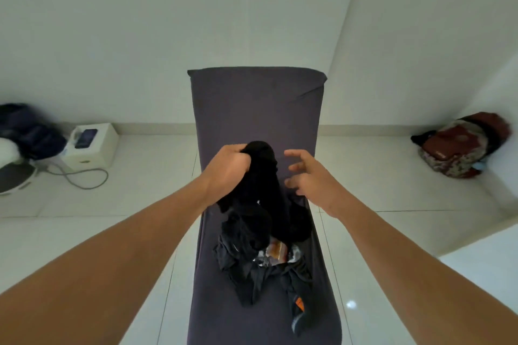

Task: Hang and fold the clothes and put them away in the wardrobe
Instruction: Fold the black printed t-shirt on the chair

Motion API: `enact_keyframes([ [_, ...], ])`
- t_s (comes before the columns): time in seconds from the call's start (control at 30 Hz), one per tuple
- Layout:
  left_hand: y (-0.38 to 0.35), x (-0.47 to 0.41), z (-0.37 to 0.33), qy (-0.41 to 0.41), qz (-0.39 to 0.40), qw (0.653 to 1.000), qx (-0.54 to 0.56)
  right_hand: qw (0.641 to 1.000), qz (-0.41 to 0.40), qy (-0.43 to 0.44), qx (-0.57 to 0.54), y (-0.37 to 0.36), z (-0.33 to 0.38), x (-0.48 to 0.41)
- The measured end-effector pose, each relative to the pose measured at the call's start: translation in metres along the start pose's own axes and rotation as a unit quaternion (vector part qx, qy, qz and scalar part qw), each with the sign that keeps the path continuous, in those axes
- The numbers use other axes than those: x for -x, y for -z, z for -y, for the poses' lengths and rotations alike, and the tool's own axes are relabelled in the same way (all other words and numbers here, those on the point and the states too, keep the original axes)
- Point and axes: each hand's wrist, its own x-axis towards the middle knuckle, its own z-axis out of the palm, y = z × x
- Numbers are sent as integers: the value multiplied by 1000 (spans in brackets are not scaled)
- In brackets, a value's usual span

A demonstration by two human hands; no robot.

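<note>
A narrow table covered in dark grey cloth (pixel 255 103) runs away from me down the middle. On its near half lies a heap of dark clothes (pixel 252 269) with some orange and white fabric showing. My left hand (pixel 228 169) grips the top of a black garment (pixel 266 176) and holds it up above the heap. My right hand (pixel 309 176) hovers just right of that garment, fingers spread and holding nothing.
White tiled floor lies on both sides of the table, white walls behind. At the far left stand a white box (pixel 92 145) with a cable and a dark bundle (pixel 25 129). A red patterned bundle (pixel 459 145) sits in the right corner.
</note>
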Motion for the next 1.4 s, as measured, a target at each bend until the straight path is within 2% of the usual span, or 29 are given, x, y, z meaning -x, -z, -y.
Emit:
enact_keyframes([
  [0.07, 20, 13, -35, -21, 35, 999, -8, 995, 33, 29, 86, 2, 19, 16],
  [0.17, 43, 34, -84, -78, 98, 991, -56, 989, 61, 84, 102, 5, 49, 37],
  [0.27, 68, 50, -117, -133, 68, 982, -115, 986, 5, 87, 142, 7, 73, 59],
  [0.37, 95, 66, -147, -173, 16, 958, -230, 985, -59, 84, 141, 12, 99, 82],
  [0.47, 109, 86, -177, -182, 44, 944, -270, 990, -31, 124, 58, 14, 140, 109],
  [0.53, 114, 94, -193, -147, 49, 953, -259, 984, -21, 174, 26, 12, 172, 126],
  [0.6, 121, 103, -206, -102, 64, 973, -196, 974, -62, 212, 40, 13, 202, 142],
  [0.67, 126, 114, -212, -101, 87, 976, -172, 969, -104, 223, 15, 18, 224, 156],
  [0.8, 126, 130, -200, -110, 129, 951, -259, 958, -106, 183, -192, 35, 250, 183],
  [0.87, 129, 130, -193, -113, 124, 965, -202, 951, -123, 182, -220, 45, 260, 193],
  [0.97, 129, 131, -202, -127, 84, 985, -86, 948, -160, 193, -199, 59, 271, 203],
  [1.1, 112, 154, -229, -193, -30, 975, -106, 953, -187, 206, -120, 68, 288, 216],
  [1.17, 109, 162, -238, -212, -20, 974, -76, 951, -203, 203, -111, 71, 296, 218],
  [1.3, 108, 172, -262, -217, 83, 972, -35, 954, -198, 189, -127, 77, 307, 217],
  [1.33, 106, 172, -269, -221, 88, 971, -17, 956, -199, 183, -117, 77, 307, 216],
  [1.4, 103, 173, -285, -195, 80, 976, 58, 955, -251, 151, -46, 73, 301, 217],
])
